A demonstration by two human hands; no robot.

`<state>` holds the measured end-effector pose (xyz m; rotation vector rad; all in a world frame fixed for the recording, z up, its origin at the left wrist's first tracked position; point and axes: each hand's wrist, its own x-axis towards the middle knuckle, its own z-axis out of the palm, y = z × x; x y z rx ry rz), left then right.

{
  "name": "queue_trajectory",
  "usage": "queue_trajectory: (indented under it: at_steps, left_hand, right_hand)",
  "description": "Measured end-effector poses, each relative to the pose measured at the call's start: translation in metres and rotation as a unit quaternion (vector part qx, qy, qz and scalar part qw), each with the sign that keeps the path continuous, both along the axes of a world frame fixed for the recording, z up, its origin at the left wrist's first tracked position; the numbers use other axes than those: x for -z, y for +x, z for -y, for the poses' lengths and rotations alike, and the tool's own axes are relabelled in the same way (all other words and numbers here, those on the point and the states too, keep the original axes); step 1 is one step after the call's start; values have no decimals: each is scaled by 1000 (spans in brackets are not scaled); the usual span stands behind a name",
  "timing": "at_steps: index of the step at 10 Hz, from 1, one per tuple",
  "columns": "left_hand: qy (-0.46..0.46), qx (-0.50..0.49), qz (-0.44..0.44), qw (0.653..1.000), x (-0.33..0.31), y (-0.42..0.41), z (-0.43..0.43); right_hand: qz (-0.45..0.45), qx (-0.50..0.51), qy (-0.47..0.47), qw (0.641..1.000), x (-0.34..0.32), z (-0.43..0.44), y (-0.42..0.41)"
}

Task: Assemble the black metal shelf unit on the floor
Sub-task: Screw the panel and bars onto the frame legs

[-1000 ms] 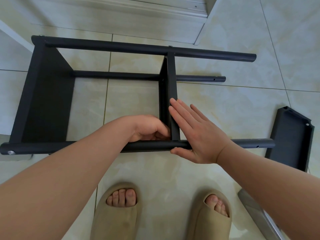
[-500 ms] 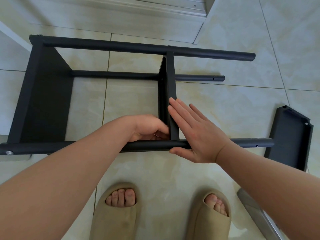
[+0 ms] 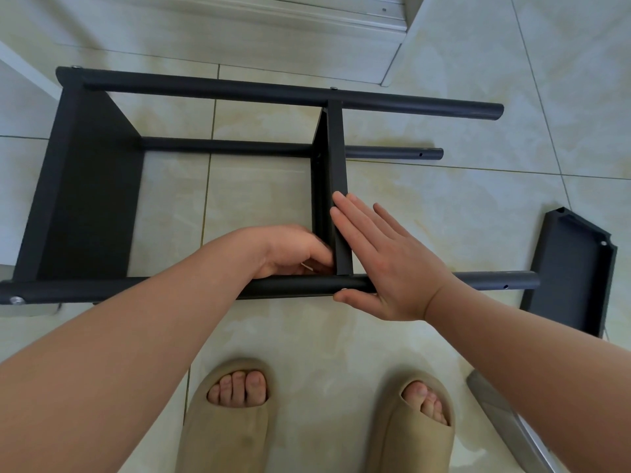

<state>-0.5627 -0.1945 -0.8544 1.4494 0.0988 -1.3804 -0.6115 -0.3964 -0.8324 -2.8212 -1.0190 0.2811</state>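
Shelf unit sideways, middle panel steadied for fastening by flat right hand (left hand pinching small metal piece).

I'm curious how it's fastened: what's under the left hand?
The left hand curls at the corner where the middle panel meets the near pole, seemingly pinching a small silvery bit; the joint itself is covered.

Shelf frame, panel on floor
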Motion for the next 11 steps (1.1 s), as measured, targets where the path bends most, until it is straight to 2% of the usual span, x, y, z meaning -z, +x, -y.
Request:
queue_trajectory:
  at_steps: [1, 4, 6, 8, 10, 11]
  left_hand:
    - [-3, 7, 15, 1000, 1, -1, 1]
    - [-21, 0, -12, 1000, 1, 1, -1]
    - [-10, -3, 19, 1000, 4, 0, 0]
    - [-33, -18, -27, 999, 3, 1, -1]
    - [-4, 3, 24, 1000, 2, -1, 2]
    - [-14, -5, 10, 1000, 2, 0, 0]
  right_hand:
    - [0, 0, 0, 1000, 0, 0, 0]
    - [-3, 0, -5, 1000, 0, 0, 0]
    - [0, 0, -5, 1000, 0, 0, 0]
    - [5, 0, 0, 1000, 1, 0, 0]
    - [5, 0, -1, 1000, 1, 0, 0]
    - [7, 0, 1, 1000, 1, 0, 0]
